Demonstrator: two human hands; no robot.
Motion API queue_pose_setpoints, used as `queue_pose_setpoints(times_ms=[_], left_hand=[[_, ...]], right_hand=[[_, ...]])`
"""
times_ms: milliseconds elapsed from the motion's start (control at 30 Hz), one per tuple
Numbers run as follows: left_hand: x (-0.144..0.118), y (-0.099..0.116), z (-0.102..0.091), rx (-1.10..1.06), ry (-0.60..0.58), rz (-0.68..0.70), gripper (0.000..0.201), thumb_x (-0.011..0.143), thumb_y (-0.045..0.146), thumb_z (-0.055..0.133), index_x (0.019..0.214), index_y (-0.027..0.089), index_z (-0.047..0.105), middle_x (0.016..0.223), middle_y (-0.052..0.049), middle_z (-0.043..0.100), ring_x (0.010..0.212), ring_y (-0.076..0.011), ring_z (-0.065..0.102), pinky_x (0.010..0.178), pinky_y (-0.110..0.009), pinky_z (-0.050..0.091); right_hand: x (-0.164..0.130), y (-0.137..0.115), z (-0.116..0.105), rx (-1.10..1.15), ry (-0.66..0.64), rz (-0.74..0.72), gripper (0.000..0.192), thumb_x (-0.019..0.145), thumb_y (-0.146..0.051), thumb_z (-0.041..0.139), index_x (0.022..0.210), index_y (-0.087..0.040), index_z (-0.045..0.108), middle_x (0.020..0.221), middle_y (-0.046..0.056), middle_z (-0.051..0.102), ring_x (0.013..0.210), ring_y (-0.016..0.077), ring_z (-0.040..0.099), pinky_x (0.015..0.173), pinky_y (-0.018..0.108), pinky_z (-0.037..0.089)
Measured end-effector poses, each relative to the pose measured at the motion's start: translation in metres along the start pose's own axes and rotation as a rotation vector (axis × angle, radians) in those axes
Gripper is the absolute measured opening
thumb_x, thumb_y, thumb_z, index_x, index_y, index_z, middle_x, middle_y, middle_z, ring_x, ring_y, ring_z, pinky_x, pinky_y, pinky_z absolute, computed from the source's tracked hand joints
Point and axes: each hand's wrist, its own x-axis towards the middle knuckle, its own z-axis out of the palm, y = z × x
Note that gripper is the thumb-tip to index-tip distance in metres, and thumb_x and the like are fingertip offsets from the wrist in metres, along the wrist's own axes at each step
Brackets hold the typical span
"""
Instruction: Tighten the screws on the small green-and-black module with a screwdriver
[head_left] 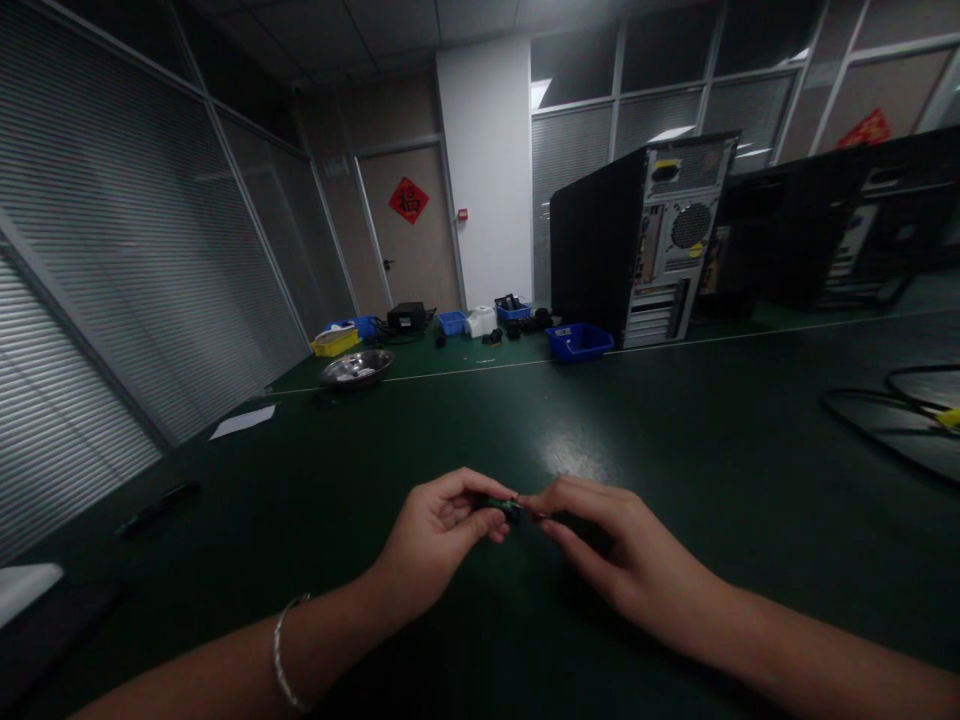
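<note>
Here we begin with the dark green table (712, 420), which fills most of the view and runs out of frame at the right and at the bottom; on its far half stands a black computer tower (637, 240) with its rear panel turned to us, and a second dark case (810, 230) behind it is too dim for us to read in any detail; at the right edge a black cable (907, 385) loops and is cut off by the frame. Farther back we see a blue bin (579, 342), a steel bowl (357, 368) and a yellow tray (335, 343), with a cluster of small dark parts between them that we cannot make out; a white sheet (241, 421) lies near the left edge.

Low in the centre, just above the table, our left hand (439, 540) and right hand (622, 555) meet fingertip to fingertip; both pinch a small dark piece (508, 507), the left closing thumb and forefinger on one end, the right gripping the other end; the piece shows a greenish tint, is mostly hidden by the fingers, and we cannot tell its shape. A thin bracelet (281, 655) circles the left wrist.
</note>
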Motion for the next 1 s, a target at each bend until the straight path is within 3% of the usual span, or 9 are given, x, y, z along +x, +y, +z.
queue_pose_setpoints(times_ms=[333,600,1000], left_hand=[[0.0013,0.0017,0.0027,-0.146,0.052,-0.017,0.021,0.076,0.009,0.071,0.095,0.012,0.063,0.092,-0.005,0.070,0.072,-0.0123,0.067,0.070,-0.026,0.055],[-0.0014,-0.0022,0.0018,-0.017,0.003,0.023,0.015,0.080,0.011,0.068,0.095,0.014,0.066,0.092,-0.005,0.071,0.083,-0.0133,0.067,0.076,-0.025,0.053],[0.0039,0.0005,0.0018,-0.203,0.006,-0.082,0.021,0.075,0.014,0.074,0.092,0.010,0.062,0.086,-0.006,0.072,0.070,-0.0138,0.069,0.069,-0.026,0.054]], right_hand=[[0.0021,-0.0025,0.0000,0.046,0.017,-0.037,0.021,0.094,-0.016,0.049,0.108,-0.020,0.064,0.098,0.005,0.068,0.089,0.0162,0.063,0.078,0.028,0.049],[0.0002,-0.0008,-0.0025,-0.023,-0.015,-0.043,0.024,0.093,-0.014,0.048,0.108,-0.020,0.065,0.094,0.005,0.064,0.082,0.0170,0.062,0.072,0.030,0.049],[0.0015,0.0001,0.0009,0.073,0.050,-0.064,0.025,0.094,-0.015,0.051,0.114,-0.022,0.064,0.099,0.004,0.068,0.089,0.0150,0.063,0.078,0.028,0.050]])
